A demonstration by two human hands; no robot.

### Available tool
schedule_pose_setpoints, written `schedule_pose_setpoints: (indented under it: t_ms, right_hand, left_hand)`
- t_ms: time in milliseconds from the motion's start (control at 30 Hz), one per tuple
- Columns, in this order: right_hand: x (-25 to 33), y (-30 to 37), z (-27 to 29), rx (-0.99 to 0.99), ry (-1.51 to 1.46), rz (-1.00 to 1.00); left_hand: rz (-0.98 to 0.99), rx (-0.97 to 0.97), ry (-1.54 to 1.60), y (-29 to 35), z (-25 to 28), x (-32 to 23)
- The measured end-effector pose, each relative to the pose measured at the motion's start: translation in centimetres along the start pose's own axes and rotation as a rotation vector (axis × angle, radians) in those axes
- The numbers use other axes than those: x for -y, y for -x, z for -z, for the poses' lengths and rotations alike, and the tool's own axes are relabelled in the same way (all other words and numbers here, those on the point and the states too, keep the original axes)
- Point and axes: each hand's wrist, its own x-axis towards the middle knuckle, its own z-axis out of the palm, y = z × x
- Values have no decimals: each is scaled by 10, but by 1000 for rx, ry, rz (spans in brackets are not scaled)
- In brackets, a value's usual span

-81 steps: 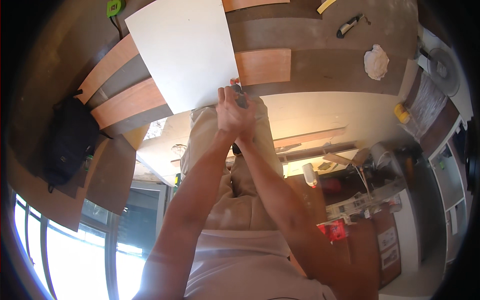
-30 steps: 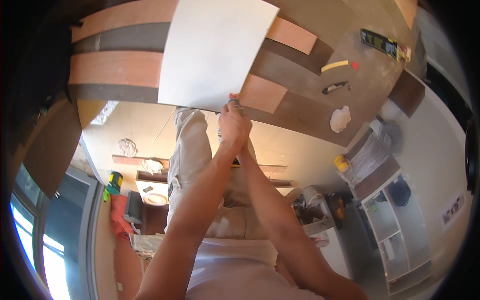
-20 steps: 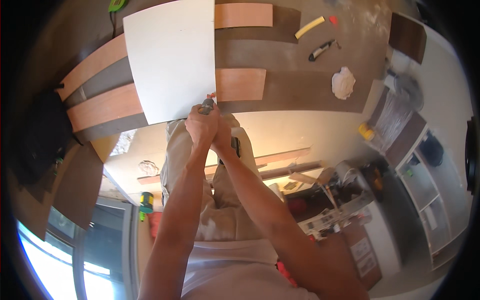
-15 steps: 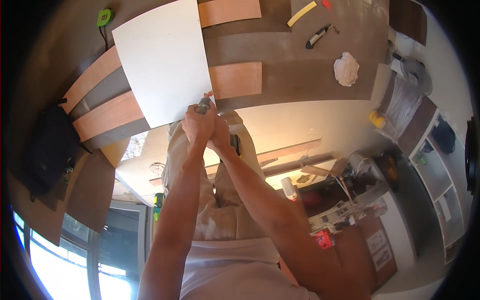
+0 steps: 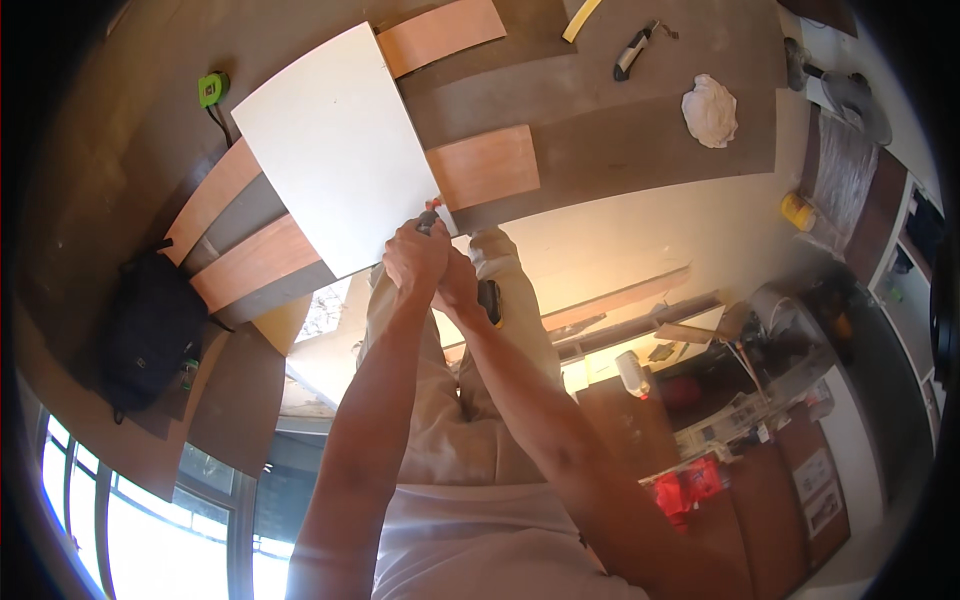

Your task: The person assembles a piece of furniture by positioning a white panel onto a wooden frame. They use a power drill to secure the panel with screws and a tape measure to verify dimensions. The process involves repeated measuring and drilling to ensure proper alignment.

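Both my hands are wrapped round what looks like a cordless drill (image 5: 428, 221), at the near right corner of a white panel (image 5: 330, 140). My left hand (image 5: 413, 258) grips around its front part, and my right hand (image 5: 457, 283) closes on the handle behind it. The dark base of the tool shows beyond my right wrist. At the drill's front, a small orange-red piece (image 5: 433, 203) sits by the panel's edge; the exact contact point is too small to make out. The panel lies across reddish wooden boards (image 5: 485, 168) on a brown work surface.
A green tape measure (image 5: 212, 88) lies left of the panel, above a dark backpack (image 5: 150, 330). To the right are a utility knife (image 5: 634, 52), a yellow strip (image 5: 581, 18) and a crumpled white cloth (image 5: 710, 111). A yellow container (image 5: 797, 211) is on the floor farther right.
The view has turned a little, so the whole scene sits shifted and tilted. Both hands remain closed on the drill at the same panel corner.
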Motion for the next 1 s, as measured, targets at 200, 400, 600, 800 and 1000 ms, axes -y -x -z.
schedule_pose_setpoints:
  t_ms: [200, 400, 600, 800, 1000]
  right_hand:
    - [-37, -12, -29, -64, -156, -1]
    - [6, 4, -4, -46, -70, -18]
    - [13, 1, 4, -28, -18, -65]
    - [17, 1, 12, -20, -31, -141]
    - [20, 9, 20, 1, -5, -164]
  left_hand:
    - [-17, -37, -20, 2, -3, -9]
    - [3, -42, -46, 1, 2, -3]
    - [-43, -54, -81, -5, -5, -1]
    - [-55, -47, -101, 6, -5, -9]
    - [-84, -36, -77, 11, -7, -5]
